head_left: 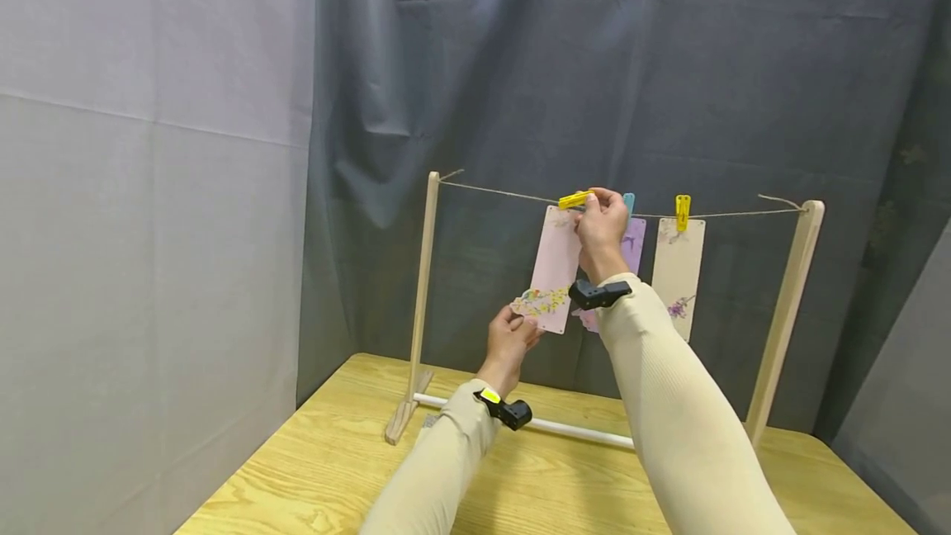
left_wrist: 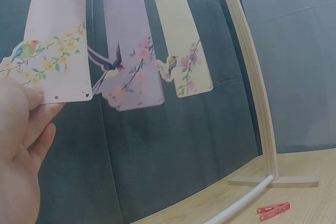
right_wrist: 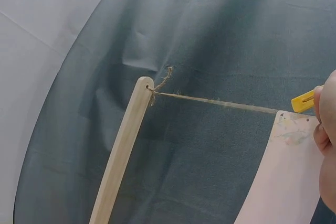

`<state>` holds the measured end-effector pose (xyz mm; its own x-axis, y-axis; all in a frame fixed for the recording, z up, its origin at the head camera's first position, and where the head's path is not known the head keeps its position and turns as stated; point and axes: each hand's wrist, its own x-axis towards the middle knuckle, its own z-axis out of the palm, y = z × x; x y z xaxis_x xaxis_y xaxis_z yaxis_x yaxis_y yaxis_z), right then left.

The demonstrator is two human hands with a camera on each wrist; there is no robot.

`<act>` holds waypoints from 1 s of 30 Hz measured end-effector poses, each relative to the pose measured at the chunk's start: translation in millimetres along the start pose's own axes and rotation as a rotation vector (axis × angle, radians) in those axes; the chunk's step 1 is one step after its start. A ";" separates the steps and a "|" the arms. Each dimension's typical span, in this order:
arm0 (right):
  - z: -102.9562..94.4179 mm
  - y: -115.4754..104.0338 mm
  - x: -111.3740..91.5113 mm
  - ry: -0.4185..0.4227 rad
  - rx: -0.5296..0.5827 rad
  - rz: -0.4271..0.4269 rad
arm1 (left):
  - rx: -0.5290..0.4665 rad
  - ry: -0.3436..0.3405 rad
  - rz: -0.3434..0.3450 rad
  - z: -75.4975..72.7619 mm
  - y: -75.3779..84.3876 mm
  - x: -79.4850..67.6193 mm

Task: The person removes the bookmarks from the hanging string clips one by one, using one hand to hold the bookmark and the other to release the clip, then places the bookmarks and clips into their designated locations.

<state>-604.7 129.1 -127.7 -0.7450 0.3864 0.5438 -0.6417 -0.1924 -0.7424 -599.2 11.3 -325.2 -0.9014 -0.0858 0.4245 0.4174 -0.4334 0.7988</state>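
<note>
My left hand (head_left: 508,349) pinches the lower left corner of a pale pink card (head_left: 553,258) printed with a bird and yellow blossoms. At the card's top edge, my right hand (head_left: 603,229) holds a yellow clothespin (head_left: 574,200) lying nearly sideways by the twine (head_left: 498,191). Whether the clothespin bites the card or twine I cannot tell. Just right of it, a purple card (left_wrist: 131,40) with a swallow hangs from a blue clothespin (head_left: 629,202), partly hidden by my right hand. Further right, another yellow clothespin (head_left: 683,213) holds a cream card (head_left: 678,271) on the twine.
The twine runs between a left wooden post (head_left: 423,271) and a right wooden post (head_left: 787,320), joined low down by a white rod (head_left: 579,430). A red clothespin (left_wrist: 273,211) lies on the wooden table (head_left: 297,469) near the right foot. Dark curtain hangs behind.
</note>
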 end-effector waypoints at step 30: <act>-20.3 -2.5 -2.8 -0.084 0.082 0.032 | 0.027 -0.007 0.010 -1.8 -2.5 -3.2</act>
<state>-597.3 146.9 -135.3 -0.7756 0.3023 0.5541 -0.6277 -0.2774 -0.7273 -597.6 11.0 -329.3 -0.8963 -0.0840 0.4354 0.4296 -0.4078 0.8057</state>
